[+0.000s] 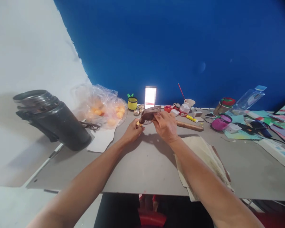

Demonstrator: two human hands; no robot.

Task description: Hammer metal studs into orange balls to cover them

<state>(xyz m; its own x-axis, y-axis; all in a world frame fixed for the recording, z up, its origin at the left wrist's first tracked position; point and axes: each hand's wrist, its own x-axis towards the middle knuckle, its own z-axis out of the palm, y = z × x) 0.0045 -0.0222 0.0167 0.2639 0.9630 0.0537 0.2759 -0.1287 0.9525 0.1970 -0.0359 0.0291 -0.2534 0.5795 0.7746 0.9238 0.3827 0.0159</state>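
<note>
Gripping wooden-handled, dark-metal hammer (150, 114) in my right hand (166, 125); left hand (132, 130) pinching small, shiny golden piece (139, 124) beside hammer.

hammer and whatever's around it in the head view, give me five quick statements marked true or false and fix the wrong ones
1. The right hand grips the hammer close to its head. True.
2. The left hand holds nothing. False: it grips a small gold-coloured thing by the hammer's head.
3. The dark flask stands to the left of the clear plastic bag in the picture. True.
4. The yellow pot stands to the right of the lit screen. False: it stands to the left of it.
5. The hammer's handle is bright blue. False: it is brown.
</note>
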